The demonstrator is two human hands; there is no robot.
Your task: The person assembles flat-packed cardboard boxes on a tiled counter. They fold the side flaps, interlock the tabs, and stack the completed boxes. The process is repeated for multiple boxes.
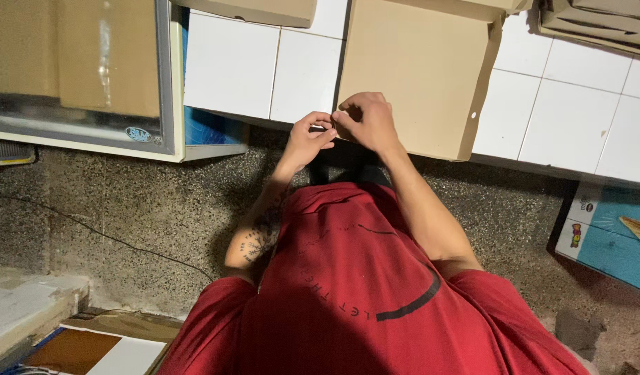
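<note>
Left hand: fingers curled, thumb and forefinger pinched together at the near left corner of the flat cardboard box. Right hand: fingers folded down over the same near edge of the box, touching the left hand's fingertips. Whether a small item sits between the fingertips cannot be determined.

The cardboard box lies on the white tiled counter, its near edge overhanging the counter's rim. A stack of flat cardboard pieces occupies the far right. A glass-fronted cabinet stands at the left.
</note>
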